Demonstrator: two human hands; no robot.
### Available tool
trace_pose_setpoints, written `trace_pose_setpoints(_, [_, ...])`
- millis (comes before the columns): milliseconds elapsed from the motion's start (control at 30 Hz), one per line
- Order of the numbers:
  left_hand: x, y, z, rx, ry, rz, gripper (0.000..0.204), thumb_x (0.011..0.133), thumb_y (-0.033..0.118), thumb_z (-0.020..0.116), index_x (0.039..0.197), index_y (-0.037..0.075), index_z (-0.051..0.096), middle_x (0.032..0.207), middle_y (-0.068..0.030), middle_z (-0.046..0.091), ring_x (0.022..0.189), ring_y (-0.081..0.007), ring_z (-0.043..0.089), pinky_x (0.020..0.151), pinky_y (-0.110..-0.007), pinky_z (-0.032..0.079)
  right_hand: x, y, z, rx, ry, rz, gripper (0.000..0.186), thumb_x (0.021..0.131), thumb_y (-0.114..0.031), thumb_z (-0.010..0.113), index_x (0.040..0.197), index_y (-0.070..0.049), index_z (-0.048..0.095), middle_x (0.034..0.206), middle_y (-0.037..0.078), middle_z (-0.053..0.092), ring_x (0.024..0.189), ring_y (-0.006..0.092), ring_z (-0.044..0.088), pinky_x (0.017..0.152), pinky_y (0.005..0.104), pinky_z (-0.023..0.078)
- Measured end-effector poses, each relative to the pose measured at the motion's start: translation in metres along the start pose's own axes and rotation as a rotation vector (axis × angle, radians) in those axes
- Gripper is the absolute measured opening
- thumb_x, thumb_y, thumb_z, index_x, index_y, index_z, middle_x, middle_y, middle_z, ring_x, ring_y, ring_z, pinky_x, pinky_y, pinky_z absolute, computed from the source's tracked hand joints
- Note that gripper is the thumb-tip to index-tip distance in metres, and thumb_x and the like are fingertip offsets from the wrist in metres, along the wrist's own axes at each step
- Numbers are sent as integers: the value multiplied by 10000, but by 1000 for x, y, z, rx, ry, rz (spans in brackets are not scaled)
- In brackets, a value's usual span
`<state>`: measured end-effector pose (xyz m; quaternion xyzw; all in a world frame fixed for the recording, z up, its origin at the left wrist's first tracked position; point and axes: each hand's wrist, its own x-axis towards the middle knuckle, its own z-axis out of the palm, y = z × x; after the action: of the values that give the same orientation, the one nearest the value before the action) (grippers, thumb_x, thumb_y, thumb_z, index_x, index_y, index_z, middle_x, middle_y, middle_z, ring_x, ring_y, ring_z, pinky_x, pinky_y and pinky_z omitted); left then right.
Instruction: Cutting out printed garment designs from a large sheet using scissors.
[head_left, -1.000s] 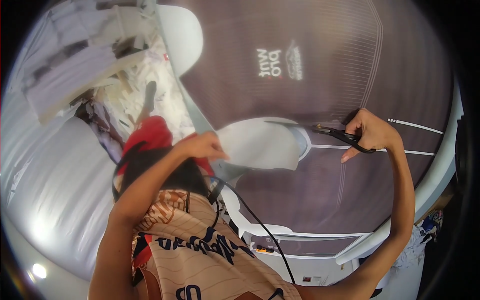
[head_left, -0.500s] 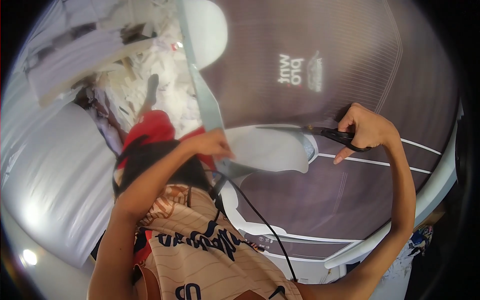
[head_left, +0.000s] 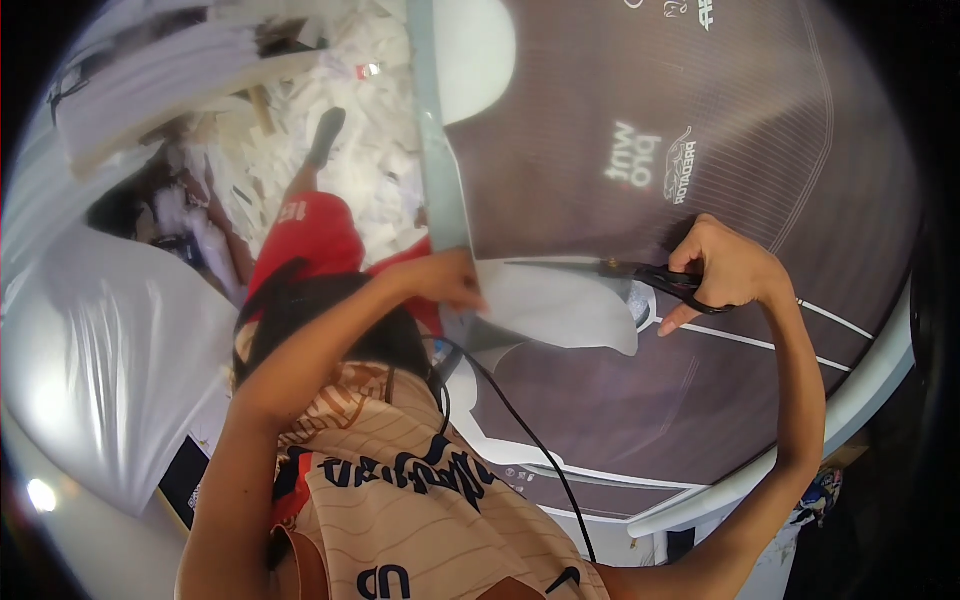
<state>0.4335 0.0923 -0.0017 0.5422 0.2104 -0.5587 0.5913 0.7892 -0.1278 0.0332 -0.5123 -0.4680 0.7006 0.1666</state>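
- Right hand (head_left: pixel 732 270) grips black scissors (head_left: pixel 648 273), blades along the pale flap (head_left: pixel 565 305) over the brown printed sheet (head_left: pixel 610 410).
- Left hand (head_left: pixel 447 280) blurs near the flap; can't tell its grip.
- Flap looks partly loose; sheet beyond seems uncut.

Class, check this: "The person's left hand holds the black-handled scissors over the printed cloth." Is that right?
Not quite: the right hand, not the left, holds the black-handled scissors over the printed cloth, as the head view shows.
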Motion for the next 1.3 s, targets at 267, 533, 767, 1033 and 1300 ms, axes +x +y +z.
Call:
trace_pose_setpoints(267, [0,-8,-3,11,-39,61,278,865,251,798,894,-11,711,667,-33,642,571,-108,624,519,-257,510,12,-26,16,-12,5,35,613,587,-365,968,509,16,494,452,37,371,454,164,363,458,370,298])
trace_pose_setpoints(533, [-10,-16,-6,11,-18,212,408,889,389,728,667,46,717,606,-37,676,531,-138,639,536,-275,511,20,-75,36,56,-6,172,563,642,-258,944,523,11,464,459,39,359,455,152,330,456,358,288])
trace_pose_setpoints(767, [-8,-20,-4,137,-13,52,285,834,238,803,898,-19,698,689,-87,673,567,-144,627,549,-296,514,-37,-99,162,535,563,-74,500,703,-272,925,585,-52,492,499,-11,386,472,117,327,447,316,265])
trace_pose_setpoints(1033, [-57,91,18,1269,-37,367,446,763,382,814,1026,39,704,924,-179,709,910,-349,690,787,-453,547,57,-174,365,1846,1662,-189,303,977,-303,648,806,-63,577,602,2,522,474,89,512,439,253,408])
trace_pose_setpoints(1300, [-34,164,38,1143,-167,542,246,842,215,767,983,18,720,735,-136,690,643,-246,675,632,-360,525,148,-181,330,1958,2116,80,369,935,-419,658,822,-77,578,628,8,516,531,106,503,506,259,364])
